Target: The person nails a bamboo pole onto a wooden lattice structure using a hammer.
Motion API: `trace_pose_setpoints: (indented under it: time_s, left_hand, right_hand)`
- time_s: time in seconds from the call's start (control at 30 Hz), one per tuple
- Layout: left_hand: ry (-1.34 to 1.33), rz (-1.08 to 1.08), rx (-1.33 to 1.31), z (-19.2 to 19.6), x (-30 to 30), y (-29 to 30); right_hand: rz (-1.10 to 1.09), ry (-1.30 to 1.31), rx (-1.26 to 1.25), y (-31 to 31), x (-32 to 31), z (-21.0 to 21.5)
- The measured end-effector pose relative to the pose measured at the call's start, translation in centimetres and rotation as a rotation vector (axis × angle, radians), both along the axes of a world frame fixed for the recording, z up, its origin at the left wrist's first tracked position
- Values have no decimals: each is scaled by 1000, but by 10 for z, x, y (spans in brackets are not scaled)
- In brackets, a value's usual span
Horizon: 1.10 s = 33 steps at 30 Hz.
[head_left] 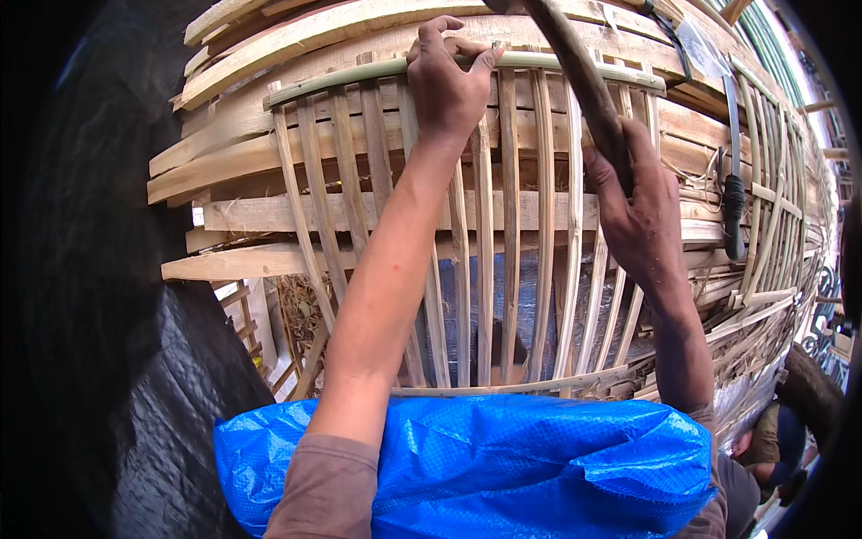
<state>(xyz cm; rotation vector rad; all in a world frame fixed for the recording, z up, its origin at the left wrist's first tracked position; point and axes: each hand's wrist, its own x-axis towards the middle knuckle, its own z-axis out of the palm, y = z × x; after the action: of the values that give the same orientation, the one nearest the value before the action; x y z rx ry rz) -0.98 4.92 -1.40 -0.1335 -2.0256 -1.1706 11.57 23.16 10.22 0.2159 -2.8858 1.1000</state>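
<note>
Beneath the left hand (452, 85), the nearer one, one green rail (359, 74) runs crosswise; its fingers curl there, though whether they grip is hard to tell. The right hand (642, 202) grasps one dark handle (579, 76), slanting up-left from it; roughly a dozen slats (510, 225) spread below the left hand.

Bent left fingers (432, 32), curled right fingers (640, 145)

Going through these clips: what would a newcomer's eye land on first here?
Probably the bright blue plastic sheet, spread across the bottom middle. Above it, the slatted wooden frame fills the centre, with the left hand at its greenish top rail. At upper right, the right hand grips a dark wooden handle.
</note>
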Motion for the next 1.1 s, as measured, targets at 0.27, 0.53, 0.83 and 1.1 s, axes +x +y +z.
trace_pose_setpoints:
  time_s: [0.27,0.53,0.83,1.1]
  left_hand:
    - [-97,7,-33,4,3,0]
    - [-201,28,10,12,8,-2]
    - [-173,15,-4,12,6,-2]
    - [-206,-15,28,17,8,1]
  right_hand:
    - [55,-20,109,3,5,-4]
    - [61,195,55,-10,2,24]
    - [50,155,78,1,-9,14]
    - [50,-64,127,0,-7,-6]
